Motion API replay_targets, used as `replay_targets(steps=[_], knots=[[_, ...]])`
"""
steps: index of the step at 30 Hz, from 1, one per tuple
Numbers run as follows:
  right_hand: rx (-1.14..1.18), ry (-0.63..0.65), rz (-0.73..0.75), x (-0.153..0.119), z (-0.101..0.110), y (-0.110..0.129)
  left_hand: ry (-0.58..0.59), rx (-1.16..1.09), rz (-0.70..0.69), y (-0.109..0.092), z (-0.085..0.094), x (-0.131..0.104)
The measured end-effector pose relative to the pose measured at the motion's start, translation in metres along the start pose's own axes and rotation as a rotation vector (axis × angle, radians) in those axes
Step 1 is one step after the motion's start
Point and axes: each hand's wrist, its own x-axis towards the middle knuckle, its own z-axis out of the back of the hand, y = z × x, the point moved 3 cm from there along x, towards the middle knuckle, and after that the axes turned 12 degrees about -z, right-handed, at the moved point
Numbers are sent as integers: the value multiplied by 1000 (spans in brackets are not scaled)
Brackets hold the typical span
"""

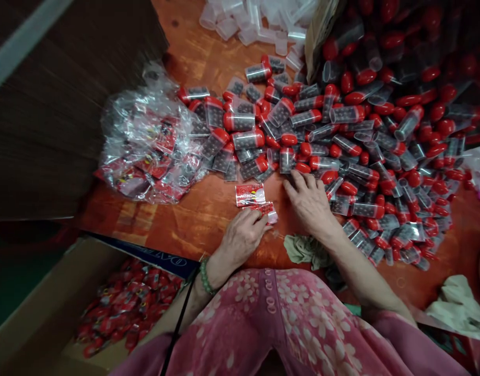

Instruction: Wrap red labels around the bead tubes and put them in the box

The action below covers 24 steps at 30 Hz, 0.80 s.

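Observation:
My left hand (244, 235) is closed in a pinch on a small red printed plastic wrapper (268, 211) lying on the table. Just beyond it is another red printed wrapper (249, 194), flat on the tabletop. My right hand (311, 202) has its fingers apart and reaches to the near edge of a pile of clear plastic tubes. Its fingertips are close to one tube of dark beads (287, 160); whether they touch it I cannot tell. Many tubes (245, 122) in the pile have rounded red caps and dark beads inside.
A heap of clear wrappers with red prints (149, 151) lies at left. Empty translucent tubes (259, 21) are at the back. Below left, a cardboard box (24, 324) contains red wrapped pieces (126, 303). Crumpled cloths (302, 248) lie near the table's front edge.

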Motion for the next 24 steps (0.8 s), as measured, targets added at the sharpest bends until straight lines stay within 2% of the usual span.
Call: replay_targets(steps=[6,10,15,18,21,24], knots=[[-91,43,61,10,-7,-3,137,-139,124,-1,7,4],[-17,52,63,12,-13,-10,195,-229,207,6,12,12],[128,14,-90,15,-12,-13,175,-317,258,19,13,16],[187,21,-180,21,-9,-10,94,-358,332,25,11,15],[248,19,-223,27,-10,-10,-101,-468,418,29,10,11],[354,-41,-187,29,-13,-15,-284,-592,448,31,14,7]])
